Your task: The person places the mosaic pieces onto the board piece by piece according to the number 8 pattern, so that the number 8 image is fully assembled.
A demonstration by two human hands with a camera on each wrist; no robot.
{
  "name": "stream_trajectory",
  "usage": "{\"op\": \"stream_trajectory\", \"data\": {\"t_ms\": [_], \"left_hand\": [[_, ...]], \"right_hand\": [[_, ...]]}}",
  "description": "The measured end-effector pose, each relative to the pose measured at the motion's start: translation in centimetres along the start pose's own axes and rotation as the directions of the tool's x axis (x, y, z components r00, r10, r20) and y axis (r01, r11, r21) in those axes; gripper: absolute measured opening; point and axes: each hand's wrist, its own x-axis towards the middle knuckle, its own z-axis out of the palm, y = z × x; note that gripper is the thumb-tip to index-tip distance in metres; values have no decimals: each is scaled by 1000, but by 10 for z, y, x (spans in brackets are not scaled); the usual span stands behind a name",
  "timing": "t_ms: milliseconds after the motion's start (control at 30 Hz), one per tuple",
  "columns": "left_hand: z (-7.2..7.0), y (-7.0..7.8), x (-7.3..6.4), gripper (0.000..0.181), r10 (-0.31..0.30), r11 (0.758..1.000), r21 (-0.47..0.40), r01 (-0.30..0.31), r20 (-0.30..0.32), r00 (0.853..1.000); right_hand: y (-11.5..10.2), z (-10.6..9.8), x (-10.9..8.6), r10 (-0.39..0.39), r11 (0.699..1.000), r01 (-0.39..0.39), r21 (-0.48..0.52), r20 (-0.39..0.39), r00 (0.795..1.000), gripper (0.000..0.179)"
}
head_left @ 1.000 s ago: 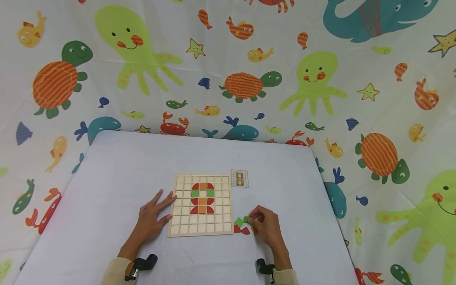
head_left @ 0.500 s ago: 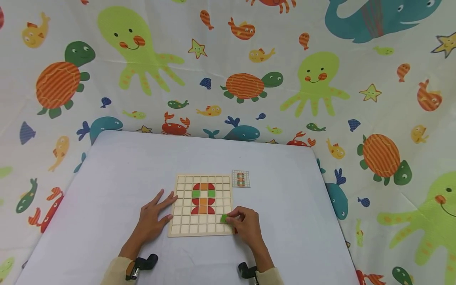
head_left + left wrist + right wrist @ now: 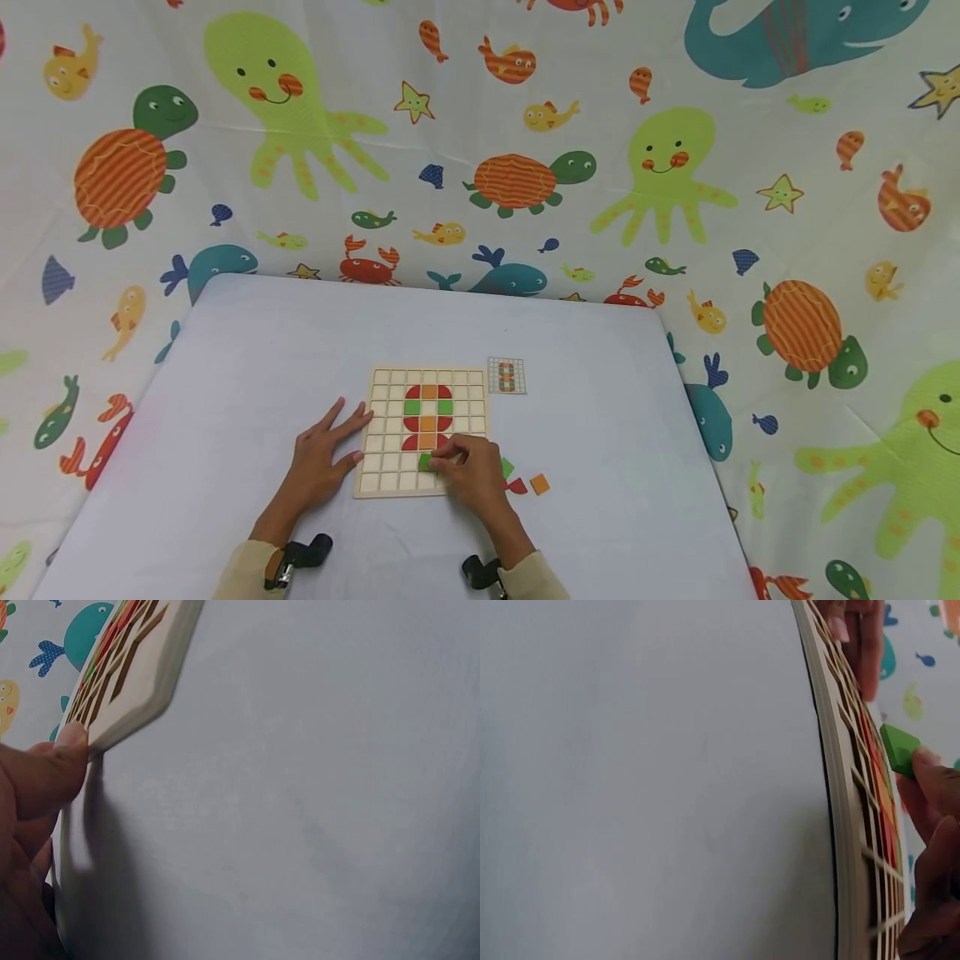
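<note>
A wooden grid board (image 3: 390,492) lies on the white table, bearing red rounded pieces, orange squares (image 3: 427,424) and green squares (image 3: 446,407). My right hand (image 3: 476,475) pinches a green square tile (image 3: 425,462) between thumb and fingertips, close over the cells below the coloured pattern. The right wrist view shows that green tile (image 3: 897,750) tilted above the board. With fingers spread, my left hand (image 3: 318,458) touches the board's left edge. In the left wrist view its thumb (image 3: 71,742) rests at the corner of the board.
Right of the board lie a loose green tile (image 3: 507,468), a red piece (image 3: 517,486) and an orange square (image 3: 540,484), partly behind my right hand. A small pattern card (image 3: 507,376) sits beside the board's upper right corner. A sea-animal curtain (image 3: 480,108) hangs behind.
My right hand has carried the green tile from the loose pieces leftward over the board's lower middle. The loose pieces show again on the right. My left hand stays put.
</note>
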Motion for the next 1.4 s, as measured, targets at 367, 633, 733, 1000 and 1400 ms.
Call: {"op": "stream_trajectory", "data": {"t_ms": [367, 633, 733, 1000, 1400], "left_hand": [[0, 0, 0, 69, 5, 1000, 4, -5, -1, 1000], [0, 0, 1, 70, 13, 1000, 5, -13, -8, 1000], [0, 0, 1, 70, 17, 1000, 2, -17, -11, 1000], [0, 0, 0, 71, 17, 1000, -3, -17, -5, 1000], [0, 0, 0, 71, 6, 1000, -4, -6, -9, 1000]], "right_hand": [[-12, 27, 5, 15, 991, -17, -133, -13, 1000, 12], [-14, 35, 7, 0, 983, -5, -184, -25, 1000, 13], [-15, 38, 7, -16, 977, 8, -215, -35, 999, 15], [-14, 34, 6, -25, 976, 18, -217, -31, 999, 12], [10, -22, -3, -32, 999, 33, 13, -20, 999, 20]]}}
